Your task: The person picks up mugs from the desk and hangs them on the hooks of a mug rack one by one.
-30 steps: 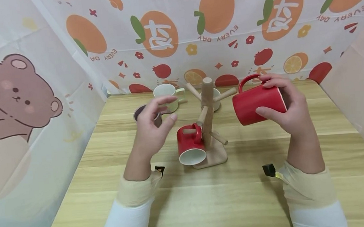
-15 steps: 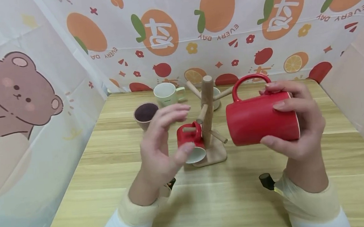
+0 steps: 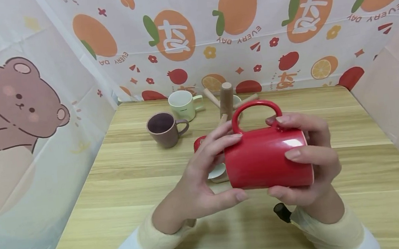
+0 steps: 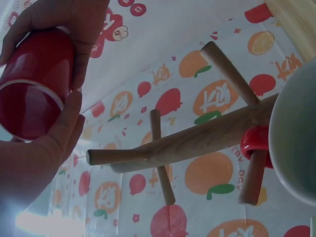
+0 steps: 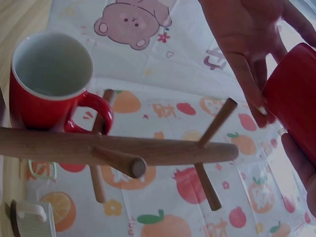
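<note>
A glossy red mug (image 3: 265, 158) lies sideways in the air between my hands, its handle upward and its rim to the right. My right hand (image 3: 311, 158) grips it near the rim, two fingers over the side and the thumb beneath. At the base end my left hand (image 3: 203, 179) holds it, fingertips at the upper edge and thumb along the lower one. Behind them stands a wooden mug tree (image 3: 226, 99), its pegs plain in the right wrist view. Another red mug (image 5: 42, 106), white inside, hangs by its handle on a low peg; in the head view my left hand partly hides it.
On the wooden table (image 3: 121, 208), a brown-purple mug (image 3: 165, 131) stands at the back left with a pale green mug (image 3: 183, 106) behind it. A whitish mug (image 5: 37, 222) is behind the tree. Printed cloth (image 3: 195, 74) walls the back and sides.
My right hand has brought the red mug left and nearer to me. My left hand has come right from beside the tree and taken hold of the mug's base end.
</note>
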A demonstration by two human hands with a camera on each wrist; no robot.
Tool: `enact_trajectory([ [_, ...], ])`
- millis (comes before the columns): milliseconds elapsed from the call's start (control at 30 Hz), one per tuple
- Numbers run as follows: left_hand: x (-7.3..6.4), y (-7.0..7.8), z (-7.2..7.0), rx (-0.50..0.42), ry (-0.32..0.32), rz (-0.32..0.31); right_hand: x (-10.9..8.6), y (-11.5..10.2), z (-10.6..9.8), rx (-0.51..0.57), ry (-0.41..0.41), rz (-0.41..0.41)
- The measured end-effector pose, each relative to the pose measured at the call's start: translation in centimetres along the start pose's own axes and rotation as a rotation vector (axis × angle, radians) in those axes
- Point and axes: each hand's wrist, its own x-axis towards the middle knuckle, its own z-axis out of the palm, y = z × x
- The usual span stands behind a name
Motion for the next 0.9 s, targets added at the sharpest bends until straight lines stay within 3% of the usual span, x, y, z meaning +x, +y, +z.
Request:
enact_trajectory([
  [133,-0.1,-0.5,0.1,0.037,0.001,0.028,0.2,-0.3,0.6,-0.010,-0.032,0.023],
  [333,0.1,-0.9,0.2,0.120,0.067,0.121,0.0,-0.2,0.5,-0.009,-0.039,0.134],
  [567,0.6,-1.1,0.5,0.358,0.086,0.293,-0.2,-0.2,-0.5,-0.061,-0.042,0.336],
  [700,1.0,-1.4,0.8,0.506,0.077,0.396,0.1,-0.4,-1.2,-0.075,-0.072,0.502],
  [800,1.1,-1.7,0.8,0.611,0.059,0.439,0.3,-0.6,-1.9,-0.085,-0.131,0.637],
  [900,1.0,-1.9,0.9,0.684,0.031,0.441,0.5,-0.6,-2.5,-0.051,-0.182,0.733],
])
